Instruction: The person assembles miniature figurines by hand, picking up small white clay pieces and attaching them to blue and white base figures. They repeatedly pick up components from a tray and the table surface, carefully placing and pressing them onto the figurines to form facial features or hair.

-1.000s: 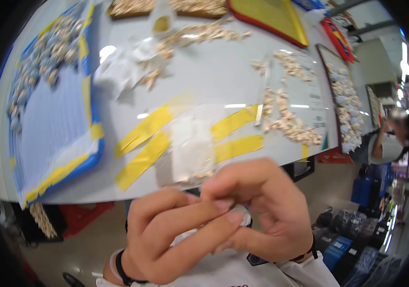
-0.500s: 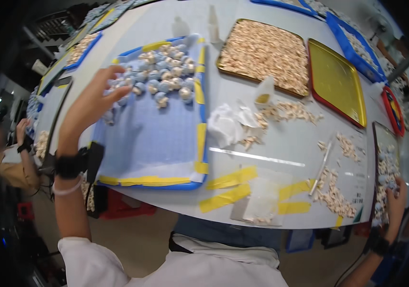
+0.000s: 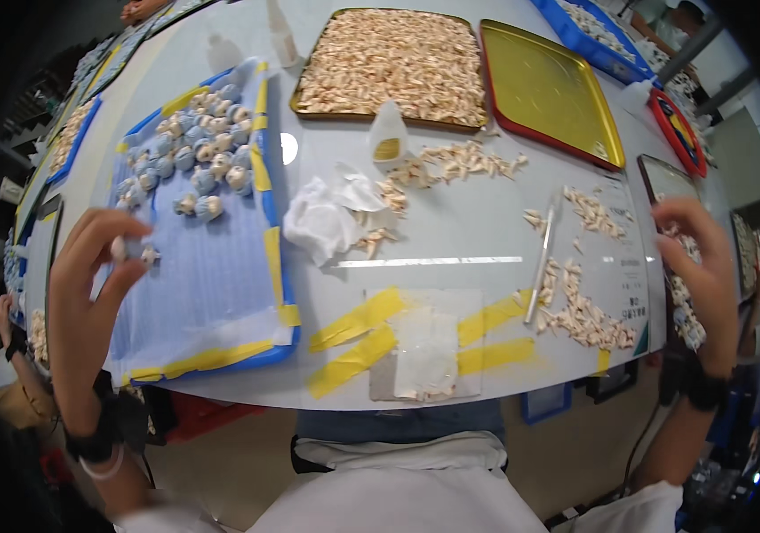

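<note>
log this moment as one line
left hand: at small rounded blue-and-cream piece, over blue rectangular tray, grip unclear | right hand: over dark-rimmed rectangular tray, grip unclear | crumpled white tissue: right of blue tray

1. Table [image 3: 478,213], left: lined tray [image 3: 207,306]; figures [image 3: 207,147] mainly in far half; left hand [image 3: 85,271] over left side.
2. Behind, centre: heaped tray [image 3: 353,118]; second tray [image 3: 553,93] to its right.
3. Bottle [image 3: 389,138] before heaped tray.
4. Near edge, centre: taped sheet [image 3: 426,351].
5. Right: rod [image 3: 544,258] among loose pieces [image 3: 589,324].
</note>
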A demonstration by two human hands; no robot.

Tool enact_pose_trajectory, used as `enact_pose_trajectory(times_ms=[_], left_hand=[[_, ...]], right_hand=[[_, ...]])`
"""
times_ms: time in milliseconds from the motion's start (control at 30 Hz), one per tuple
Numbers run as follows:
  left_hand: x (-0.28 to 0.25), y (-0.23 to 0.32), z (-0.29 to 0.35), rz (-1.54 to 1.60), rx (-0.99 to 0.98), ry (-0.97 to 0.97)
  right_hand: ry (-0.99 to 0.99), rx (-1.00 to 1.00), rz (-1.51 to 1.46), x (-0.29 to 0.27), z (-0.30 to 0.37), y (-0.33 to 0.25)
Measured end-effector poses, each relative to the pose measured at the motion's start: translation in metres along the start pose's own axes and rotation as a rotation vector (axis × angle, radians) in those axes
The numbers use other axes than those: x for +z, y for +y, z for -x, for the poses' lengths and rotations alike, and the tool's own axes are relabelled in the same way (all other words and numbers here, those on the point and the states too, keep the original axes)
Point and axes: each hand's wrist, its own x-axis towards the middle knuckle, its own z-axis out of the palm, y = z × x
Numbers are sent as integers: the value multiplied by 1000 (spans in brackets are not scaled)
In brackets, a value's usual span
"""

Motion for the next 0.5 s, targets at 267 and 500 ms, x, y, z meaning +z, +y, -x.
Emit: enact_pose_trajectory(times_ms=[267,500], left_hand=[[-4,54,69,166,132,-106],[60,67,90,826,42,-337]], right_hand=[[-327,-207,175,86,-67,-26],[-260,-311,126,90,-59,-35]])
